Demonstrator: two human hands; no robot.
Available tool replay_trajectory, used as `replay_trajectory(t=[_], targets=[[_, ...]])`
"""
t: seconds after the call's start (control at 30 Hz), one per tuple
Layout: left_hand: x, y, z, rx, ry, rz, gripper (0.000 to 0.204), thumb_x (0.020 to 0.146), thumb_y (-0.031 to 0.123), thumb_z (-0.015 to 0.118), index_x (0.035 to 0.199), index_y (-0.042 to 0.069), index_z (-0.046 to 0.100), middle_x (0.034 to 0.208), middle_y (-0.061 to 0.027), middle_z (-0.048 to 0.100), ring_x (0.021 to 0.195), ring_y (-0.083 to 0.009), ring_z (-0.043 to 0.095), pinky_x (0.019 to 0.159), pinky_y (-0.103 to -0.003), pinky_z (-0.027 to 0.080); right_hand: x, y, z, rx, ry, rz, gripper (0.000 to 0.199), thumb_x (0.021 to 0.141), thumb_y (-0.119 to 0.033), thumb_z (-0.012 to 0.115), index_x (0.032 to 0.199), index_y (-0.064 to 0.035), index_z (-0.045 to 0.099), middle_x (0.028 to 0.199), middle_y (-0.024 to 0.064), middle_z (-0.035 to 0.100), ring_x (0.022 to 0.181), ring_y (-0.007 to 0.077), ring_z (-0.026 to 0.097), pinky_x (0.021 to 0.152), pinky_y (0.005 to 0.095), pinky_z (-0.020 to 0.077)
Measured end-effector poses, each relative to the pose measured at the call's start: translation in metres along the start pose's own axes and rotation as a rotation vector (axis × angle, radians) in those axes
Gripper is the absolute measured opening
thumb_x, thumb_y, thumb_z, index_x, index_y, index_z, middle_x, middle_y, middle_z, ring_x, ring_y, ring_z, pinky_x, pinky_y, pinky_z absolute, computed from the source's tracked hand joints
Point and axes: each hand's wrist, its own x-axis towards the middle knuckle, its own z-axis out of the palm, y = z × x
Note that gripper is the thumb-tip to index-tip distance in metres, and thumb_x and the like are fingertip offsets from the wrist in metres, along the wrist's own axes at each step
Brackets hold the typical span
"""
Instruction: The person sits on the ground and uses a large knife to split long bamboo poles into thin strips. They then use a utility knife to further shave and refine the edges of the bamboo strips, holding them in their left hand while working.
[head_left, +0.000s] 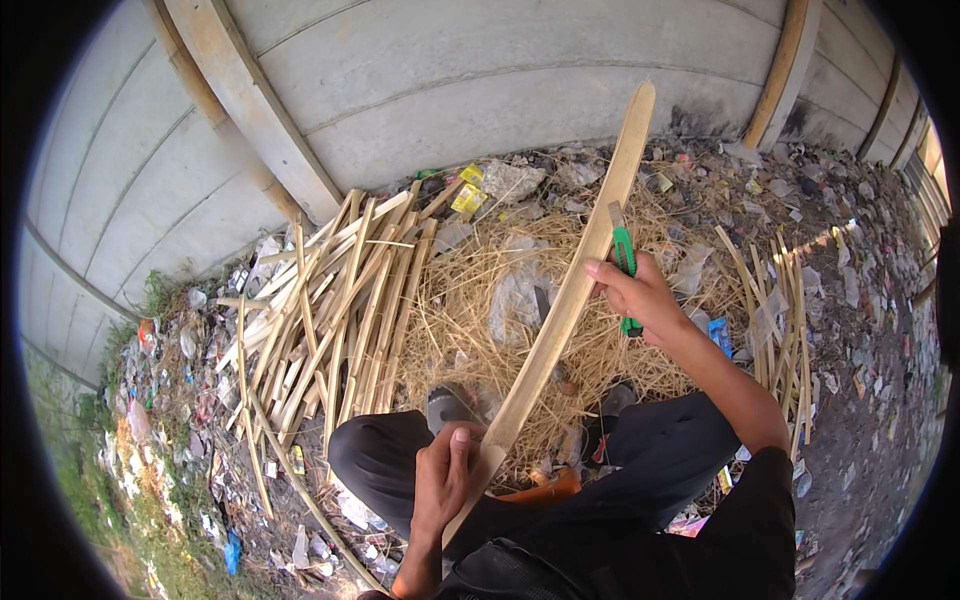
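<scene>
A long split bamboo strip (548, 345) slants from my lap up and away to the right, its rounded far tip in front of the wall. My left hand (443, 478) grips it near its lower end, thumb pointing up, above my left thigh. Farther along, my right hand (648, 298) is closed round a green utility knife (624, 255), the blade out and pointing away from me. The thumb and fingertips of this hand also meet the strip's right edge. Part of the knife's handle is hidden behind the fingers.
A heap of bamboo strips (350, 300) lies left of my knees, and a smaller bunch (790, 320) lies to the right. Between them, straw-like shavings (460, 310) cover the ground by my shoes. Litter surrounds this spot, and a concrete wall (500, 70) stands beyond.
</scene>
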Motion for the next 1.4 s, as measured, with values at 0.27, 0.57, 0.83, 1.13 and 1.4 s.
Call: replay_trajectory(t=[0.27, 0.57, 0.83, 1.13, 1.4], targets=[[0.015, 0.011, 0.014, -0.223, -0.005, 0.208, 0.046, 0.107, 0.017, 0.064, 0.146, -0.004, 0.051, 0.121, -0.0235, 0.073, 0.082, -0.0152, 0.075, 0.066, -0.028, 0.056, -0.009, -0.003, 0.008, -0.006, 0.016, -0.024, 0.033, 0.101, -0.033, 0.075, 0.092, -0.0029, 0.066, 0.055, -0.0074, 0.042, 0.044, 0.0021, 0.031, 0.046, 0.0273, 0.0238], [0.018, 0.034, 0.022, -0.267, -0.137, -0.169, 0.024, 0.105, 0.022, 0.070, 0.111, -0.002, 0.067, 0.077, -0.0005, 0.066, 0.058, -0.0056, 0.056, 0.054, -0.024, 0.045, -0.015, 0.000, -0.004, -0.317, 0.064, -0.453, 0.033, 0.109, -0.033, 0.061, 0.113, -0.0007, 0.068, 0.082, 0.0051, 0.066, 0.069, 0.0144, 0.061, 0.066, 0.0347, 0.0466], [0.027, 0.041, 0.014, -0.023, -0.025, 0.044, 0.053, 0.085, 0.020, 0.092, 0.124, -0.001, 0.062, 0.079, 0.0005, 0.066, 0.067, -0.0041, 0.058, 0.060, -0.023, 0.048, -0.072, 0.003, 0.016, -0.841, -0.162, -0.696, 0.031, 0.105, -0.036, 0.067, 0.117, -0.0072, 0.068, 0.088, 0.0109, 0.071, 0.068, 0.0282, 0.071, 0.062, 0.0400, 0.0571], [0.037, 0.037, 0.021, -0.174, -0.101, 0.052, 0.088, 0.063, 0.017, 0.106, 0.129, 0.001, 0.050, 0.101, -0.0073, 0.072, 0.086, -0.0088, 0.066, 0.075, -0.027, 0.057, -0.093, 0.040, 0.048, -0.889, -0.259, -0.904, 0.035, 0.098, -0.035, 0.077, 0.118, -0.0086, 0.069, 0.088, 0.0047, 0.074, 0.063, 0.0183, 0.072, 0.050, 0.0313, 0.0570], [0.036, 0.042, 0.027, -0.129, 0.000, 0.159, 0.077, 0.066, 0.029, 0.105, 0.117, -0.001, 0.055, 0.099, -0.0159, 0.075, 0.092, -0.0206, 0.074, 0.080, -0.036, 0.059, -0.100, 0.031, 0.055, -0.921, -0.273, -0.888, 0.036, 0.094, -0.033, 0.080, 0.118, -0.0082, 0.069, 0.086, 0.0028, 0.071, 0.063, 0.0184, 0.072, 0.050, 0.0309, 0.0567]])
